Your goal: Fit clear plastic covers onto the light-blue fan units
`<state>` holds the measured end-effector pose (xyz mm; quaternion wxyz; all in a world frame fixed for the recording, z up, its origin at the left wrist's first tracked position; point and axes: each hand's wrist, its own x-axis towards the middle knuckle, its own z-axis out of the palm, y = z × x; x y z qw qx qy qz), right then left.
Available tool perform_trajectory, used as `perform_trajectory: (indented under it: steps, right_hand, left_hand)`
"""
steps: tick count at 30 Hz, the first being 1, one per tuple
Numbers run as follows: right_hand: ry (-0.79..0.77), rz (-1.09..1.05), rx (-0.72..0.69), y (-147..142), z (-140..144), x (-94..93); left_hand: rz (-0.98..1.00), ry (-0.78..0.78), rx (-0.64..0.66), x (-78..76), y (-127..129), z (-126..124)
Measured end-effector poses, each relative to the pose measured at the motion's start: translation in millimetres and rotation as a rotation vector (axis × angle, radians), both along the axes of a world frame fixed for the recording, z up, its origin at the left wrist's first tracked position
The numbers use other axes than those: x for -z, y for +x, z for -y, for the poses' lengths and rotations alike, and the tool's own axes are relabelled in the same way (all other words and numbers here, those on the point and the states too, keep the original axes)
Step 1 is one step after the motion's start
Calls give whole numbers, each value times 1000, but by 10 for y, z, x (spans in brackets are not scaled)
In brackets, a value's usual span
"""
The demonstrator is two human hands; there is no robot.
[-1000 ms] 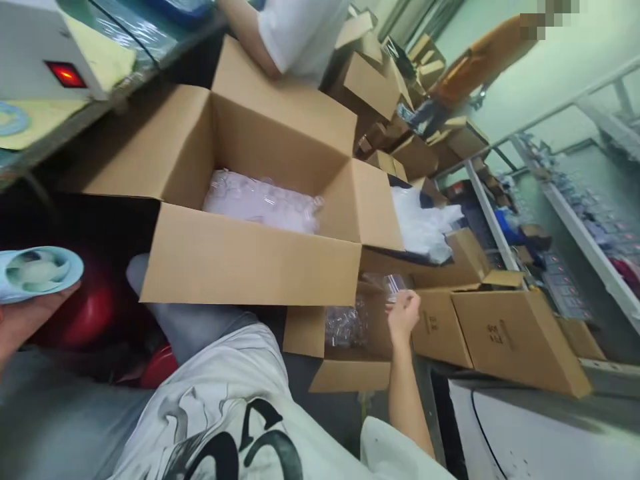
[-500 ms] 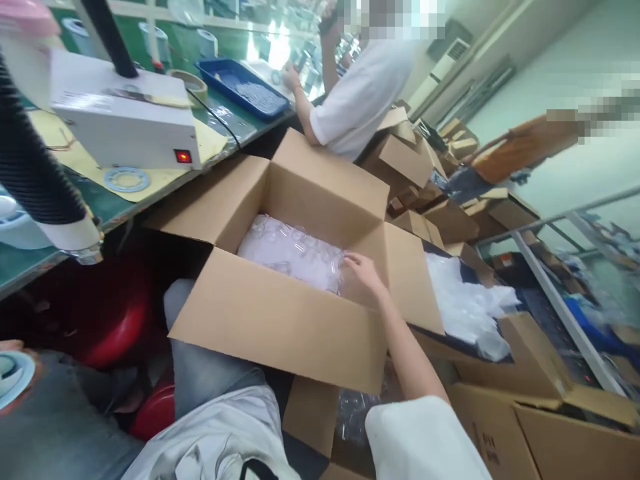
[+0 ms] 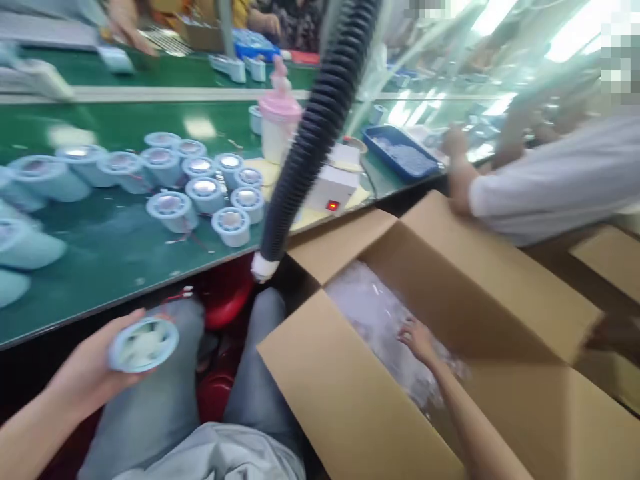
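My left hand (image 3: 113,360) is wrapped round a light blue round fan housing (image 3: 145,345), low over my left thigh. White fan blades show in its open face, and thin red wires with a small white connector (image 3: 187,291) stick out behind it. On the right, my right hand (image 3: 419,340) reaches into an open cardboard box (image 3: 320,373), over clear plastic parts (image 3: 380,327) lying on a whitish layer. Its fingers are curled with the tips close together; blur and the see-through parts hide what is between them.
Several light blue fan housings (image 3: 173,210) stand on the green bench (image 3: 115,247). A black corrugated hose (image 3: 320,127) hangs in front of a white device (image 3: 333,183) with a red lit switch. Farther right are a blue tray (image 3: 400,153) and a co-worker's white sleeve (image 3: 555,180).
The view has swung left, bringing the bench and the fan housing in my left hand into full sight. My right hand stays in the box, its fingers now more curled.
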<state>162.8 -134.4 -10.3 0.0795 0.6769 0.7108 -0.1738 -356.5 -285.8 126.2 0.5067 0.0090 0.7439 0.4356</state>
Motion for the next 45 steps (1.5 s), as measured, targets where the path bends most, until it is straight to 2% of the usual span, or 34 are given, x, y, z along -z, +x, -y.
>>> perform_trajectory:
  steps: [3,5,6,8,10,11,13,15,16,18,20,23,27,30,35,39,42,43,45]
  right_hand:
    - [113,-216,-90,-126,33,-276]
    - [347,-568,-126,-432,176,-569]
    - [373,-640,-224,-669,300,-734]
    - [445,-666,-535,-1281,618,-1038]
    - [509,-626,-808,-1966,930,-1236]
    - [556,-574,-899,-2281,1049,-1285]
    - [608,-482,-915,-2772,1188,-1313]
    - [547,-426,-878,-3050,1217,-1306]
    - [473,-425,-872,-3124,1205,-1305]
    - [290,-491,-878,-3194,1165,-1322]
    - [116,-622,-847,-3219,1132,-1358]
    - [-52,-815,-723,-3243,1118,-1415]
    - [-175,-984,-603,-3254,1129,-1427]
    - [-201,-1064,-503,-3238,1144,-1402]
    - [-154,-1124,-319,-3209,1157,-1385]
    - [-201,-1245,-186,-3204,1111,-1381]
    - [-325,-1375,-75,-3183,1065,-1386]
    - [-358,-1400,-88,-3170,1055,-1389]
    - [-330,-1370,-257,-3134,1047,-1394]
  left_hand:
    - [272,191,173,67,37,-29]
    - [357,193,237,107,85,-52]
    - [397,187,275,121,111,-56]
    - [466,165,337,129,159,-41]
    - [503,160,435,107,186,5]
    - [490,176,520,86,187,35]
    - [357,240,744,23,163,106]
    - [31,349,950,-59,111,184]
    - [-175,404,1012,-102,83,224]
    - [-539,492,1080,-176,34,298]
    - [-711,556,1103,-217,5,358]
    - [-747,630,1041,-197,-17,403]
    - [-704,680,957,-96,-45,391]
    - [-704,729,998,-14,-62,362]
    - [-807,851,1089,128,-87,311]
    - [-588,909,1174,157,-85,283]
    - [-315,860,1112,120,-45,298]
    - [-229,831,1060,106,-27,311]
    - [-79,782,937,82,12,341]
